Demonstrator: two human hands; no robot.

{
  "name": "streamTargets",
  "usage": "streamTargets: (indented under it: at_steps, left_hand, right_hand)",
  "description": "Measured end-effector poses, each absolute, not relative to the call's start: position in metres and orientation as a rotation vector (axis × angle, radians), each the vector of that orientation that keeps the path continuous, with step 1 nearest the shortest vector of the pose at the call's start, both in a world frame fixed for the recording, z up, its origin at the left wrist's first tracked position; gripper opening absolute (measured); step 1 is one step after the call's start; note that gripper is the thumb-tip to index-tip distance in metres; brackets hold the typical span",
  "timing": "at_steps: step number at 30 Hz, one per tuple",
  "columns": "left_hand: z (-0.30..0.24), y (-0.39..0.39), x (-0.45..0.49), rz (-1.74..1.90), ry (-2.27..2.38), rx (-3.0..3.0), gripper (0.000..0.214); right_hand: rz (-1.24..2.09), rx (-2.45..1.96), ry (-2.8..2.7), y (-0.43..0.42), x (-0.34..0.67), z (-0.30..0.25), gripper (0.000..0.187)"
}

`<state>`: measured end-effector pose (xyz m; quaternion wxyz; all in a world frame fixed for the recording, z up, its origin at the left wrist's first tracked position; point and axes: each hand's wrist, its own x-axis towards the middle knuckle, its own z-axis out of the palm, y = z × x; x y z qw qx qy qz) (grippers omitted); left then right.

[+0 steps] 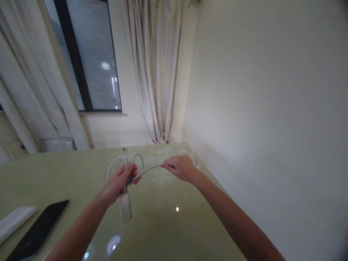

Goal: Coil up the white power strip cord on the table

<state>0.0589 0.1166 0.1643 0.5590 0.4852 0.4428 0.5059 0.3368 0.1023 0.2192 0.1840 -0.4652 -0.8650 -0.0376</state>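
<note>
My left hand (122,182) is closed around loops of a white charging cable (148,169). Below that hand hangs a white power adapter (125,207), joined to the cable. A stretch of cable runs from the loops across to my right hand (179,167), whose fingers pinch it. A white end piece (195,164) shows just beyond my right hand; its exact shape is too small to make out. Both hands are above the pale green table (152,232).
At the left lie a black flat tablet-like device (38,230) and a long white object (15,220). A small dark item (124,149) sits near the table's back edge. A wall (266,108) borders the right side; curtains (159,65) and a window (92,54) stand behind.
</note>
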Motion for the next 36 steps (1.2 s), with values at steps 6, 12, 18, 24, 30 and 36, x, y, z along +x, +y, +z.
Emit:
streamTargets:
  at_steps: [6, 12, 18, 24, 30, 36]
  left_hand:
    - [0.162, 0.104, 0.1, 1.097, 0.956, 1.321, 0.058]
    - [0.165, 0.101, 0.093, 1.044, 0.888, 1.178, 0.061]
    - [0.153, 0.104, 0.061, 1.08, 0.885, 1.008, 0.06]
    - [0.145, 0.091, 0.063, 0.897, 0.957, 1.184, 0.05]
    - [0.158, 0.086, 0.067, 0.903, 1.133, 1.449, 0.055]
    - [0.163, 0.1, 0.076, 1.026, 1.361, 1.877, 0.042]
  right_hand:
    - [-0.395, -1.419, -2.574, 0.092, 0.29, 0.234, 0.047]
    - [-0.237, -1.397, -2.478, 0.1, 0.305, 0.229, 0.048]
    - [0.03, -1.414, -2.297, 0.113, 0.348, 0.222, 0.037]
    - [0.163, -1.354, -2.384, 0.12, 0.34, 0.23, 0.048]
    - [-0.222, -1.537, -2.535, 0.105, 0.329, 0.25, 0.045]
    - [-0.001, -1.288, -2.611, 0.093, 0.324, 0.264, 0.05]
